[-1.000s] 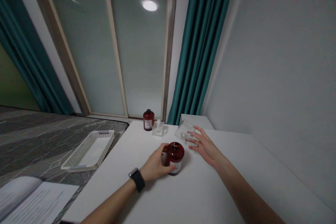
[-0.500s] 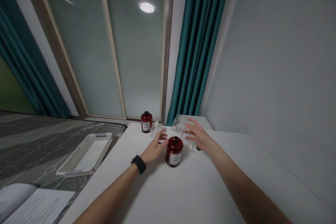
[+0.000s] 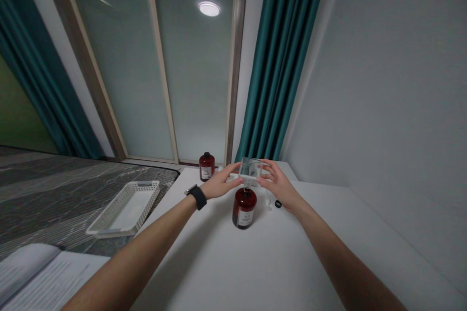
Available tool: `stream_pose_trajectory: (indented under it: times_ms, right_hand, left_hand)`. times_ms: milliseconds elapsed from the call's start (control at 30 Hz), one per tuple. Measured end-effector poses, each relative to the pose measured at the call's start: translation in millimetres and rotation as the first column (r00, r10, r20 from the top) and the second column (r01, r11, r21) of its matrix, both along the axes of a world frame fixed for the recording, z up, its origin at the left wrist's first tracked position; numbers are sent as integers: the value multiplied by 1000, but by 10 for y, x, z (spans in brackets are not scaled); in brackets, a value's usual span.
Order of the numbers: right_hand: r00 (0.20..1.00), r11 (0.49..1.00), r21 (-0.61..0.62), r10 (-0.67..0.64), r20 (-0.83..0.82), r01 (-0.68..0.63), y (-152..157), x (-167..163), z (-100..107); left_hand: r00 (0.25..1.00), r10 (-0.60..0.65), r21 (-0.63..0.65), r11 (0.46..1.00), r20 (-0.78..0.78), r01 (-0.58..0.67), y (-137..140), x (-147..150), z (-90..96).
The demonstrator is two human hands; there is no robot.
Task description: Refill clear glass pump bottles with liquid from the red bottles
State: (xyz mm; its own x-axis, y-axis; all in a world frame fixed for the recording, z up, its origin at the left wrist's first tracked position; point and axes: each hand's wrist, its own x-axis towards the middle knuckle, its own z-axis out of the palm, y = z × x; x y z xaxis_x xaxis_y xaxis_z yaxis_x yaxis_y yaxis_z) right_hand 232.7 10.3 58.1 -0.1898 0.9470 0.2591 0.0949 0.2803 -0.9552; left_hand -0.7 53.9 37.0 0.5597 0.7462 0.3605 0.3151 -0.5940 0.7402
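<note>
A clear, square-sided vessel [image 3: 250, 167] is held between my two hands, its narrow neck pointing down at the mouth of the nearer dark red bottle [image 3: 243, 213]. Whether the neck is inside the bottle's mouth I cannot tell. Fingers of my left hand [image 3: 223, 181], which wears a black watch, grip its left side. My right hand [image 3: 278, 185] grips the opposite side. That bottle stands upright on the white table, with a pale label facing me. Right of it lie a small black ring [image 3: 278, 204] and a small clear piece [image 3: 268, 204].
A second dark red bottle [image 3: 206, 167], with a black top, stands at the table's far left. Beyond the left edge of the white table [image 3: 226, 272] is a white perforated basket [image 3: 126, 209]. An open book [image 3: 69, 277] lies at lower left. Teal curtains [image 3: 282, 68] hang behind.
The clear vessel has moved over the nearer bottle, neck down. My left hand has risen from beside that bottle and closed on the vessel; my right hand holds its other side.
</note>
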Motion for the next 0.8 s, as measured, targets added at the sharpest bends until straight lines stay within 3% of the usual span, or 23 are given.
stream_pose_trajectory:
  times_ms: [400, 800]
  right_hand:
    - [988, 982, 182, 23, 152, -51, -48, 57, -22]
    - [973, 967, 240, 35, 226, -91, -82, 62, -36]
  left_hand:
    - [999, -54, 1, 999, 9, 54, -106, -35, 95]
    - [1000, -22, 46, 999, -10, 23, -149, -75, 33]
